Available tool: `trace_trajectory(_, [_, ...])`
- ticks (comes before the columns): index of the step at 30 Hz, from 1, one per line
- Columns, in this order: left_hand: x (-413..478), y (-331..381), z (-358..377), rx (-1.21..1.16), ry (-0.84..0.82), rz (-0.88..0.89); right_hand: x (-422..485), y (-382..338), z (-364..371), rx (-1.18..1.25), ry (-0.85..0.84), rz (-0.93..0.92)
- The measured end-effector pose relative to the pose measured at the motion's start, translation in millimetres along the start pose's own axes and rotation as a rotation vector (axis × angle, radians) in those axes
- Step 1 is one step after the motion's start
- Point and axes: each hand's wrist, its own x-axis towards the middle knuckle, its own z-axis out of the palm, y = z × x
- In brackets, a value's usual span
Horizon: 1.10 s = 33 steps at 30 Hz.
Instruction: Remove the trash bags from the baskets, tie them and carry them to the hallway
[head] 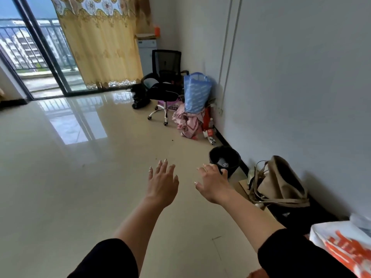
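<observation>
Trash basket (224, 160): small, round, black, standing on the floor against the dark skirting at the foot of the right-hand wall. Lined with a black trash bag (233, 157) folded over the rim; a few pale scraps lie inside, too small to identify.

Right hand (213, 184): extended forward, palm down, fingers spread and empty; its fingertips overlap the near edge of the basket in this view, contact not determinable. Black sleeve pushed up to mid-forearm.

Left hand (162, 182): extended forward beside the right, palm down, fingers splayed, holding nothing, above bare floor to the left of the basket. Same black sleeve.

Khaki bag (281, 183): soft, with long straps, slumped against the wall just nearer the camera than the basket, resting on flattened cardboard and a dark item.

White-and-orange bag (341, 245): lower right corner, partly cut off.

Pile by the wall beyond the basket: blue-and-white sack (195, 93) upright, pink cloth (188, 121) heaped at its base, red packaging beside it.

Office chair (165, 81): black mesh back, chrome wheeled base, left of the pile.

Floor (70, 167): glossy cream tile, reflecting the window.

Curtain (100, 41): yellow patterned, hanging beside a sliding glass door (38, 53) onto a railed balcony.
</observation>
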Motion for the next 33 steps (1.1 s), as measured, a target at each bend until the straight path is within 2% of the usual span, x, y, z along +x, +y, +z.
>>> trace_trajectory(7, [172.3,11.1,41.4,-0.017,-0.063,0.126,137.9,66.7,0.1,0.012,-0.017,0.138])
trace_trajectory(14, [365.7,50.3,62.8,-0.01,-0.158,0.249,289.7,149.5,-31.0,0.023,-0.051,0.277])
trace_trajectory(21, [504.0,81.3,77.3,-0.025,-0.229,0.365,391.4,203.0,-55.7,0.051,-0.028,0.397])
trace_trajectory(26, [612.8,94.2,103.9,0.009,-0.304,0.485,471.6,234.1,-47.1,0.096,-0.017,0.527])
trace_trajectory(33, [743.4,99.1,161.4,0.075,-0.442,0.707,565.0,270.2,-4.3,0.25,0.005,0.812])
